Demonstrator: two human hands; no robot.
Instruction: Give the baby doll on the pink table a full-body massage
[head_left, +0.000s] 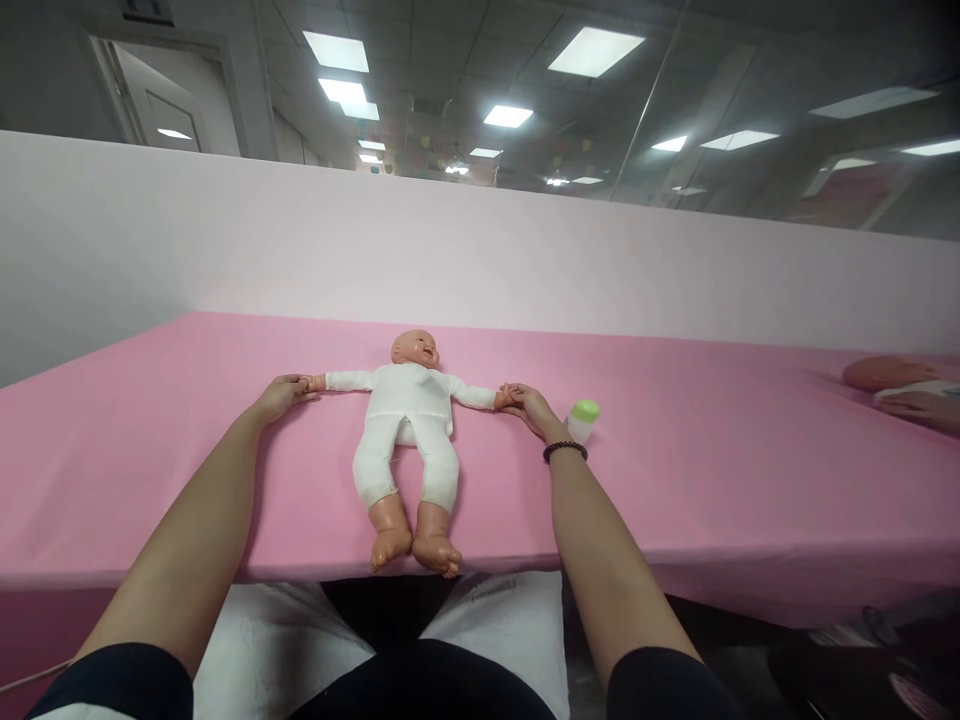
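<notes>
Two little feet are pointing at the near edge of the pink table (675,470), so the doll (407,395) is lying between the person's hands, left hand (279,398) and right hand (534,408) each pinching one of its hands, green-lidded container (583,418) sitting by the right wrist, pale wall (525,260) rising behind.

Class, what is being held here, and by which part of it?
The baby doll, by its two hands: one in the left hand, one in the right hand.

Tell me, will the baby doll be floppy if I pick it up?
The doll would probably bend in the middle, since most of it looks like soft white cloth. Its shiny head and feet look like firmer plastic, so they may hang heavier.
</notes>
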